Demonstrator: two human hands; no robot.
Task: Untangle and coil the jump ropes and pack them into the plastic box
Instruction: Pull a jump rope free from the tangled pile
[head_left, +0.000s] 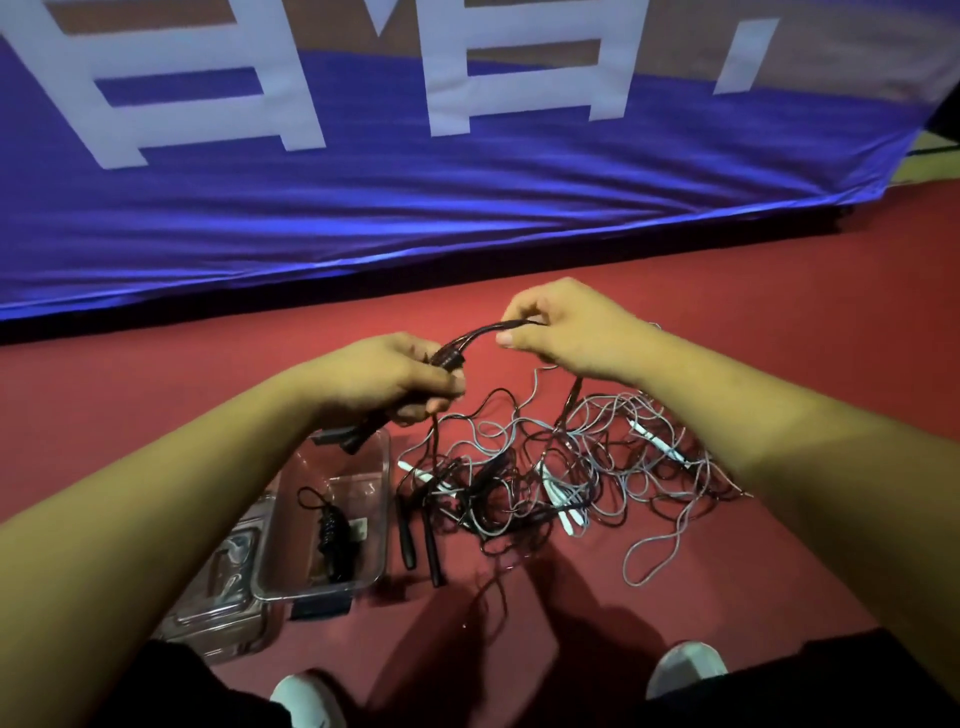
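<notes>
My left hand (387, 376) grips the handles of a black jump rope (451, 355) together with several folded strands. The looped end of those strands is pinched by my right hand (563, 325), a little higher and to the right. Below my hands a tangle of black and grey ropes (561, 467) lies on the red floor, with white handles (563, 506) and black handles (421, 540) in it. The clear plastic box (382, 519) stands open at lower left and holds one coiled black rope (332, 535).
The box's clear lid (223, 587) lies on the floor left of the box. A blue banner with white letters (415, 171) hangs along the far side. My two white shoes (306, 699) and dark-trousered knees fill the bottom edge.
</notes>
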